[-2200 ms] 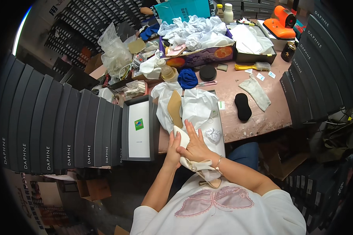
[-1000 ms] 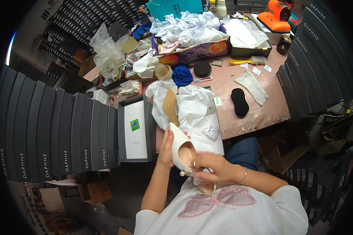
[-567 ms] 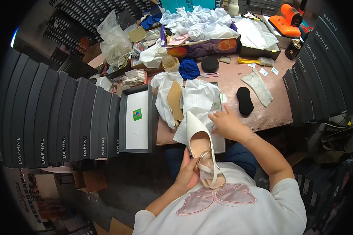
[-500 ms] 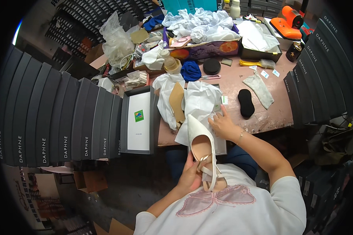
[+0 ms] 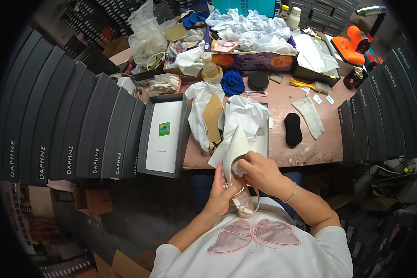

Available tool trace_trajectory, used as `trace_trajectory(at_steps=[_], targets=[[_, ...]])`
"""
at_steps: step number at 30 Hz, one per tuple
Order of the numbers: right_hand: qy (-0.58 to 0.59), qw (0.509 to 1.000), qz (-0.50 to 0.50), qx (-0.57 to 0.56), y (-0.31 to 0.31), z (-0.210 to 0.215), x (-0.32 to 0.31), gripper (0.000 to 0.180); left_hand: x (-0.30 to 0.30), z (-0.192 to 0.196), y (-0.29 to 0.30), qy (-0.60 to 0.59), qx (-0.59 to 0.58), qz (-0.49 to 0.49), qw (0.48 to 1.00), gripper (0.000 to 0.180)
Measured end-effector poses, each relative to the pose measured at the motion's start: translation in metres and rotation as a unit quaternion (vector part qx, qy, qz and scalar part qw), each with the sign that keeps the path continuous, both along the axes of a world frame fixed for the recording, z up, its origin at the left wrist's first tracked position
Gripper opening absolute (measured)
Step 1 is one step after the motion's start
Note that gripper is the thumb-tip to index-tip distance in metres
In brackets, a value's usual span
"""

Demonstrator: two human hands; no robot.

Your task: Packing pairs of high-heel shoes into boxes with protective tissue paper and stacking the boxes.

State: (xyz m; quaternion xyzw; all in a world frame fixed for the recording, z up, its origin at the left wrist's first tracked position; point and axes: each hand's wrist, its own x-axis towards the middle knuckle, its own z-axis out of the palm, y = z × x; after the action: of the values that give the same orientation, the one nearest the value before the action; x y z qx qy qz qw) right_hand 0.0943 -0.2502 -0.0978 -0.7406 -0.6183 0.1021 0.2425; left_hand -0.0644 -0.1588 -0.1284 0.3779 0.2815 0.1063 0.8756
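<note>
Right hand [image 5: 259,172] partly hides white paper [image 5: 237,169] inside shoe [image 5: 237,144].

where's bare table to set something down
Bare table lies front right, bordered by the black peanut-shaped pad, pale cloth pouch and dark shoebox stack; another patch, between pad and round black container. Crowded: the back, around the purple box of crumpled paper, and left, around tissue paper.

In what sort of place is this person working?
Probably a shoe-packing workshop: a white shoe is held at a worktable, dark boxes line up at left, and crumpled white paper is heaped behind.
</note>
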Motion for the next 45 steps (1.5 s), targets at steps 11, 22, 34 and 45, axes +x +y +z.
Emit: trace_trajectory(at_steps=[11,22,34,45], targets=[[0.117,0.992,0.005,0.046,0.008,-0.018,-0.016,0.044,0.007,0.004,0.029,-0.024,0.027,-0.007,0.999,0.085],[0.387,0.892,-0.191,0.135,0.036,-0.043,0.024,0.059,0.026,-0.007,-0.010,-0.025,0.104,0.030,0.994,0.086],[0.341,0.898,-0.232,0.151,0.052,-0.084,0.090,0.048,0.031,-0.024,0.011,-0.008,0.021,-0.098,0.995,0.064],[0.317,0.905,-0.222,0.175,0.062,-0.105,0.094,0.050,0.033,-0.045,0.007,0.042,0.077,-0.117,0.989,0.035]])
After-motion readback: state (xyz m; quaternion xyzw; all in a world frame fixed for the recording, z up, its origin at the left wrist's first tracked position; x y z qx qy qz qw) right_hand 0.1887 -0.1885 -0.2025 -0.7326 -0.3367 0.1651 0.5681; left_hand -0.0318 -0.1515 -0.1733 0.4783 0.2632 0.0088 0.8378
